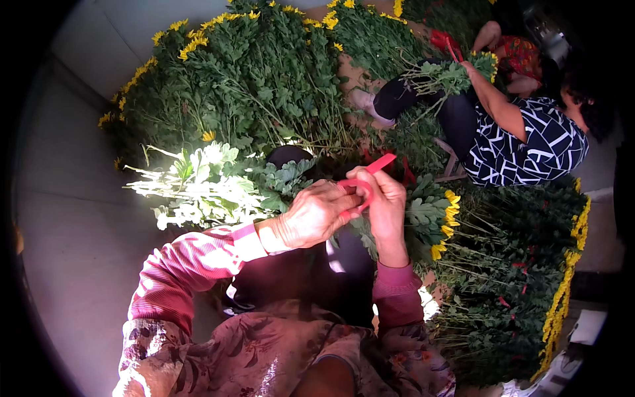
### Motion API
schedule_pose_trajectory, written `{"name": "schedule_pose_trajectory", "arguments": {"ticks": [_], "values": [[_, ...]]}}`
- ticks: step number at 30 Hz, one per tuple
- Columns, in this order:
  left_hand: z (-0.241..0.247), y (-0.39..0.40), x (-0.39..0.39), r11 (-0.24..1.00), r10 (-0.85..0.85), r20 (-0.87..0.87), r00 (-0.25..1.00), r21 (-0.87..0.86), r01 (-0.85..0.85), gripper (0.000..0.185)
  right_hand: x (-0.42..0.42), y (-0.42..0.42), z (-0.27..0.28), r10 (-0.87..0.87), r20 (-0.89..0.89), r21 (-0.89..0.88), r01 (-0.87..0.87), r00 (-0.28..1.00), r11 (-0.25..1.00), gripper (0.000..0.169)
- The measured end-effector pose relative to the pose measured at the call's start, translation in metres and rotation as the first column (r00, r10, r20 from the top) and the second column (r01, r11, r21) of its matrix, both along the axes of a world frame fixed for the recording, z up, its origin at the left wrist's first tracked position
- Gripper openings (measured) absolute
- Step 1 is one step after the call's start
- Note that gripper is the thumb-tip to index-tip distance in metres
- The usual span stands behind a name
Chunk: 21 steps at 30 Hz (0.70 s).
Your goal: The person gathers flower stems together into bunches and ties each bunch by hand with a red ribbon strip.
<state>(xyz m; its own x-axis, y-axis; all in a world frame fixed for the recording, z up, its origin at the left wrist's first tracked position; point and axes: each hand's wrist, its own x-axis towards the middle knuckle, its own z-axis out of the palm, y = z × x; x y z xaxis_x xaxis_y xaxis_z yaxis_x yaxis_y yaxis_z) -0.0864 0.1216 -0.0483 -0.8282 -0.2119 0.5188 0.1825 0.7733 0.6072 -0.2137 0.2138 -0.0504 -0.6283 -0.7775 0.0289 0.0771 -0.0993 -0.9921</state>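
Observation:
A bunch of yellow chrysanthemums point(426, 213) lies across my lap, its blooms to the right and its cut stems to the left in bright sun. Above the bunch, my left hand point(320, 211) and my right hand point(379, 198) meet at a red ribbon point(367, 191). The ribbon curves in a loop between my fingers, and one flat end sticks up past my right hand. Both hands pinch the ribbon. My hands cover the middle of the bunch, so whether the ribbon passes around the stems cannot be seen.
A large heap of chrysanthemums point(248, 84) lies ahead. To my right, bunches with red ties point(511, 278) lie in a row, yellow blooms outward. A co-worker point(526, 134) sits at the upper right holding a bunch point(441, 79). Another person point(518, 59) is beyond.

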Motion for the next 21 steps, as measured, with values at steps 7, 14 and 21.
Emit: {"name": "schedule_pose_trajectory", "arguments": {"ticks": [7, 14, 21], "values": [[-0.005, -0.016, -0.015, 0.618, 0.094, 0.069, 0.993, 0.778, -0.112, 0.040, -0.017, 0.018, -0.006, 0.041, 0.185, -0.081, -0.026, 0.982, 0.996, 0.021], [-0.012, -0.028, -0.030, 0.613, -0.137, 0.432, 0.891, 0.744, -0.267, 0.044, -0.020, 0.015, -0.006, 0.131, 0.163, -0.179, -0.101, 0.978, 0.979, 0.017], [-0.005, -0.048, -0.024, 0.199, -0.263, 0.167, 0.950, 0.973, -0.116, 0.025, -0.015, 0.007, 0.001, 0.250, -0.589, 0.139, -0.209, 0.769, 0.968, 0.023]]}}
